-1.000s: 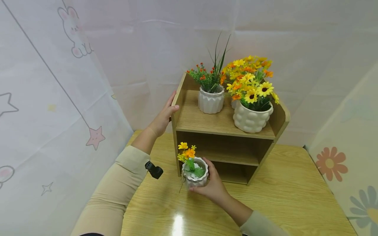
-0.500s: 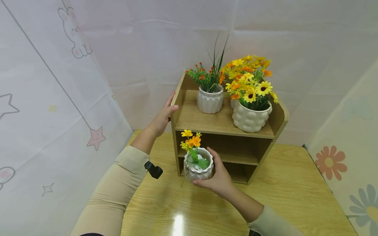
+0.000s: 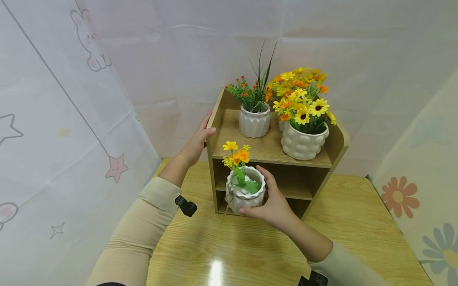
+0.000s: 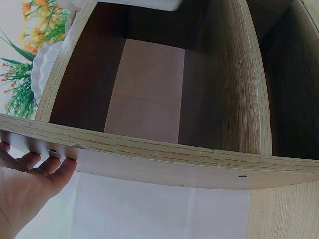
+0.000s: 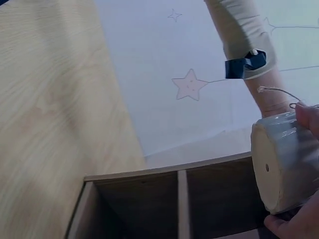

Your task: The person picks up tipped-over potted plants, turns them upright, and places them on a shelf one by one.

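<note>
My right hand [image 3: 276, 202] grips a small white fluted flower pot [image 3: 240, 201] with yellow and orange flowers [image 3: 237, 155] and a twine bow on its side. The pot is held up in front of the wooden shelf unit [image 3: 247, 153], overlapping its middle and lower compartments in the head view. The right wrist view shows the flat base of the pot [image 5: 266, 167], with fingers around its wall. My left hand [image 3: 196, 147] holds the left side panel, its thumb at the front edge. In the left wrist view, fingertips [image 4: 66, 168] press the panel's outer face.
On the top shelf stand a white fluted pot [image 3: 255, 122] with red-dotted greenery and a cream bubbled pot [image 3: 304, 143] with yellow flowers. Another yellow-orange plant [image 3: 300, 75] is partly hidden behind it. The shelf stands on a wooden table [image 3: 343, 230] near the backdrop.
My right hand has raised the flower pot upward and slightly right, over the shelf's front. My left hand stays on the side panel.
</note>
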{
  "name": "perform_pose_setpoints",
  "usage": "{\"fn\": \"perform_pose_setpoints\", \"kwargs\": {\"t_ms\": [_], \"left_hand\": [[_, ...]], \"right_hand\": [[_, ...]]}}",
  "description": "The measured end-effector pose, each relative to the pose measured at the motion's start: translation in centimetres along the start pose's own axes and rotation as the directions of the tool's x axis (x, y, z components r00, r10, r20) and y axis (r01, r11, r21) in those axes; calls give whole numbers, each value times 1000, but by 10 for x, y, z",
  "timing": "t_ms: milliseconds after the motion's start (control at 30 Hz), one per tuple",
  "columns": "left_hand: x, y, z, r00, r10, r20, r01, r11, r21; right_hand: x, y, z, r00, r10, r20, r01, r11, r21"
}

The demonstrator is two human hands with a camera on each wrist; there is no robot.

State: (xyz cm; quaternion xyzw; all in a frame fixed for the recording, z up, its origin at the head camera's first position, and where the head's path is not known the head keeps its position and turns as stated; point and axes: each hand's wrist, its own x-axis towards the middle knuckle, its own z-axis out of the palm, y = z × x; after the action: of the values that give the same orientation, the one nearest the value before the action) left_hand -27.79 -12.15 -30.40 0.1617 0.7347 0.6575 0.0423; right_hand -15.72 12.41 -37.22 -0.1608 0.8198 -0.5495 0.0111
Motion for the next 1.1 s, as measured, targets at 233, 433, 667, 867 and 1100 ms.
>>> {"fn": "perform_pose_setpoints", "kwargs": {"t_ms": [233,433,667,867,1100], "left_hand": [[1,-1,-1,1000,-2,2,2,1000,-5],[1,-1,-1,1000,-6,6,6,1000,-2],[0,0,-1,1000,-6,10,6,1000,2],[1,0,-1,1000,-2,2,2,1000,5],[2,-1,-1,1000,-10,9,9,1000,10]], "right_hand": [[9,-16,-13,998,-64,3,64,997,41],[13,-32,-23,998,-55,-4,55,998,25],[21,-50,-32,996,-94,10,92,991,99],[36,-60,-39,995,-99,19,95,984,153],[51,-64,-42,997,-79,-10,80,987,138]]}}
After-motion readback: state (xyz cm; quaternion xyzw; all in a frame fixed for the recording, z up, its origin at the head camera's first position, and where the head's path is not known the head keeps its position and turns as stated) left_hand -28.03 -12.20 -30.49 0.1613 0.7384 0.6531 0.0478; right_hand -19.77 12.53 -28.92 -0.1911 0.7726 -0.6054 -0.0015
